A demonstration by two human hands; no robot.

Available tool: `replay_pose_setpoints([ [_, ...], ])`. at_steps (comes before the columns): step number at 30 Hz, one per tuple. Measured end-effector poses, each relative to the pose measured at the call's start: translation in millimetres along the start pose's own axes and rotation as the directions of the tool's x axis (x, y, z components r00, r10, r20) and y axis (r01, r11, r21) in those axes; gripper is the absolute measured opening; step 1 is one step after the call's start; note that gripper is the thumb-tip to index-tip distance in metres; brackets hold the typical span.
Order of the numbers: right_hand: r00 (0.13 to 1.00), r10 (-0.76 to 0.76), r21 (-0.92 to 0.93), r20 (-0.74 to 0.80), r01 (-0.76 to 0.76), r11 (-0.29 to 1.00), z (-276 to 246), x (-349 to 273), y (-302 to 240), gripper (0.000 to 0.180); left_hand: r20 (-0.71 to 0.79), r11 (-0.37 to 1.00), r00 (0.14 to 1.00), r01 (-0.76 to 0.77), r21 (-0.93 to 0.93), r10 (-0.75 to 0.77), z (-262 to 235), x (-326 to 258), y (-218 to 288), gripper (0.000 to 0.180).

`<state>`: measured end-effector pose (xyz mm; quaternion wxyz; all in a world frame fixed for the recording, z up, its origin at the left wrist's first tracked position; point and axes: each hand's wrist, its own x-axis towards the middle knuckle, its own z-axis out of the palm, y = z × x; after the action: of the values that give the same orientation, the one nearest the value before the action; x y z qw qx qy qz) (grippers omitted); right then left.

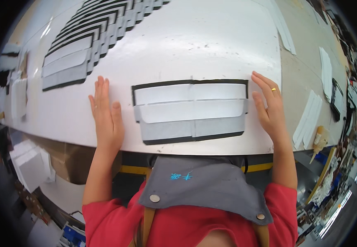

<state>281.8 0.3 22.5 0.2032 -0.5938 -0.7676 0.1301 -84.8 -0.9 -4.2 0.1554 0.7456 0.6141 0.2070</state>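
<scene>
A flat panel [168, 113] lies in front of me near the table's front edge, white and grey with black strips along its edges and a crease down its middle. To its left, my left hand [107, 115] rests at the table with fingers stretched out, apart from the panel. On the other side my right hand [271, 105], with a gold ring, is held just off the panel's right end, its fingers extended and thumb apart. Neither hand holds anything. At the upper left, a row of overlapping panels [67, 66] of the same look fans away from me.
The white table [203, 49] meets a beige surface [300, 78] on the right. White strips [307, 117] lie there, close to a glue bottle [319, 138]. Below the table at left are a cardboard box [73, 162] and a stack of white pieces [30, 164].
</scene>
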Motion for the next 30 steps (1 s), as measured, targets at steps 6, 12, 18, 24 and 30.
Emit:
replay_pose_setpoints([
  [6,0.959,-0.122,0.184,0.255,0.076,0.98,24,48,-45,0.021,-0.05,0.997,0.999,-0.022,-0.077,0.018,-9,-1,0,0.047],
  [12,0.924,-0.028,0.464,0.382,-0.165,0.87,28,68,-57,0.006,-0.086,0.994,0.995,-0.055,-0.095,0.047,-7,-9,4,0.05],
  [18,0.963,-0.075,0.595,0.26,-0.098,0.798,34,90,-86,0.009,0.156,0.357,0.932,0.274,-0.893,-0.327,-26,6,1,0.043],
  [24,0.905,-0.053,0.469,0.422,-0.168,0.867,66,133,-116,0.021,-0.232,0.568,0.819,0.133,-0.812,-0.524,-62,23,-81,0.035],
  [30,0.973,-0.118,0.695,0.199,-0.055,0.717,132,191,-177,0.025,-0.395,0.765,0.78,0.161,-0.624,-0.486,-110,63,-166,0.033],
])
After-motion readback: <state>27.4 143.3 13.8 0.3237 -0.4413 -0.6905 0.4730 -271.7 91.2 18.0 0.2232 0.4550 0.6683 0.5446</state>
